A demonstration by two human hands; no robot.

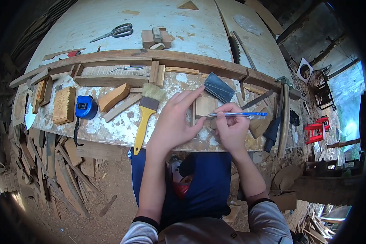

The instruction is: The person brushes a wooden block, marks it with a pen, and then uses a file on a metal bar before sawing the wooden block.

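A blue ballpoint pen (248,115) is pinched in my right hand (233,128), its tip at the near edge of a small square wooden block (206,106). My left hand (173,118) lies beside the block with index finger and thumb spread apart. The index fingertip reaches the block's far side, close to a dark flat piece (219,87) that looks like sandpaper; the thumb is by the near left corner. Whether those fingers press on the block is hard to see. Left of this hand lies a wide brush (144,118) with a yellow handle.
A blue tape measure (86,107), a wooden block (64,105) and wood offcuts (114,97) lie to the left. A long wooden rail (183,57) crosses the workbench (105,132). Beyond it are scissors (117,31) and a saw blade (234,49). A hammer (285,110) lies right.
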